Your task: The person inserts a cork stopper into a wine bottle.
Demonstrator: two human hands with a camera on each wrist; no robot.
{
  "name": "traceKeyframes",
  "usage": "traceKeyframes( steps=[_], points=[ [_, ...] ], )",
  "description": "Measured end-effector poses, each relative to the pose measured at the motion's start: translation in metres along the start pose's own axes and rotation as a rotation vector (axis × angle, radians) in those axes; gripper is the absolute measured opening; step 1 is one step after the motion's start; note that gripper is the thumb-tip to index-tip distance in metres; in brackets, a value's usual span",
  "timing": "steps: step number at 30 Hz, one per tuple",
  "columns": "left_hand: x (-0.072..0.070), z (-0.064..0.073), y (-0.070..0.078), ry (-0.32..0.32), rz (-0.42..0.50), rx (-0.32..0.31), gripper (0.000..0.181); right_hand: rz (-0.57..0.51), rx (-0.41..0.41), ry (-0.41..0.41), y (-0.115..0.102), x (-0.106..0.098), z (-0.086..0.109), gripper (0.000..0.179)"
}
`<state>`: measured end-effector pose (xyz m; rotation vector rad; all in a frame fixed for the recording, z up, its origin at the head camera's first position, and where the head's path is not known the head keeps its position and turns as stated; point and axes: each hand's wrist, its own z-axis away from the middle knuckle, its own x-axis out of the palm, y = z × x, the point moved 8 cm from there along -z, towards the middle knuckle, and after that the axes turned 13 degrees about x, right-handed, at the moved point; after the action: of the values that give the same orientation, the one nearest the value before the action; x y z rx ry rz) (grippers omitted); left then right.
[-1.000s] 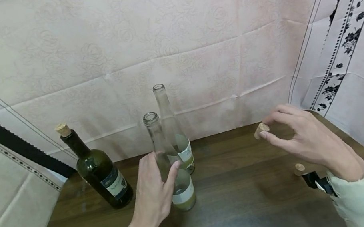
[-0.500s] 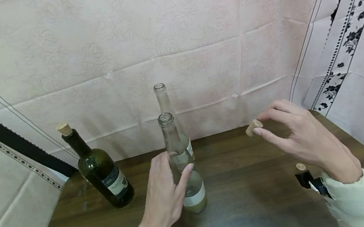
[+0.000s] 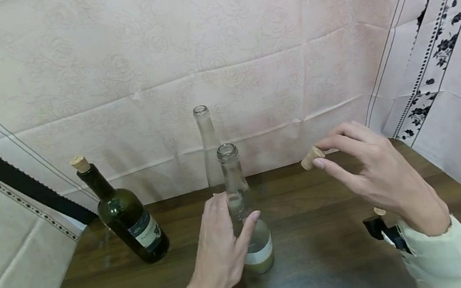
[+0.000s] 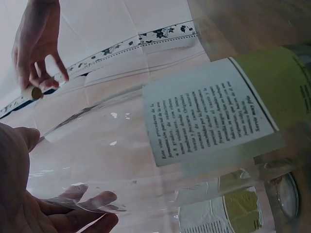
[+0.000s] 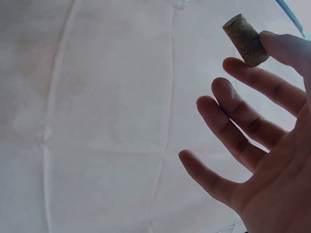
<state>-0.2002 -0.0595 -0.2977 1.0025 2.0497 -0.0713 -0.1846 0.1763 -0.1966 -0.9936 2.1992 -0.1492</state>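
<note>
My left hand point(image 3: 221, 251) grips a clear glass bottle point(image 3: 237, 181) from its left side, with the thumb across the front. The bottle's mouth is uncovered, and in the left wrist view its white label point(image 4: 209, 111) with small print and a green band shows up close. Out to the right and near the height of the bottle's mouth, my right hand point(image 3: 372, 173) pinches a cork point(image 3: 312, 158) between thumb and index finger. The right wrist view has this cork point(image 5: 246, 41) tilted, the other fingers of that hand spread apart below it.
Behind the gripped bottle stands a second clear bottle point(image 3: 208, 140), also uncorked. At the left is a dark green wine bottle point(image 3: 125, 216) with a cork point(image 3: 79, 164) in its mouth. Another cork point(image 3: 380, 211) is mostly hidden by my right wrist. Pale cloth point(image 3: 212, 39) hangs behind the wooden table point(image 3: 319, 252).
My left hand has brought the clear bottle to the right and slightly nearer, so it overlaps the rear bottle's lower part. My right hand has shifted left and a little up with its cork.
</note>
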Motion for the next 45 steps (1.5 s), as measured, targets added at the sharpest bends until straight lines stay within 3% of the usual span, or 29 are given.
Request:
traceKeyframes(
  steps=[15, 30, 35, 45],
  points=[
    [0.008, 0.003, 0.024, -0.015, 0.034, 0.051, 0.045, -0.087, -0.02, 0.09, -0.031, -0.004, -0.006, 0.025],
    [0.015, 0.004, 0.042, -0.05, 0.038, 0.065, 0.048, -0.239, -0.046, 0.294, -0.062, -0.013, -0.009, 0.033],
    [0.017, 0.004, 0.047, -0.081, 0.046, 0.065, 0.052, -0.25, -0.027, 0.299, -0.07, -0.009, -0.009, 0.036],
    [0.017, 0.003, 0.052, -0.072, 0.045, 0.095, 0.05, -0.164, -0.118, 0.278, -0.089, 0.002, -0.013, 0.04]
  ],
)
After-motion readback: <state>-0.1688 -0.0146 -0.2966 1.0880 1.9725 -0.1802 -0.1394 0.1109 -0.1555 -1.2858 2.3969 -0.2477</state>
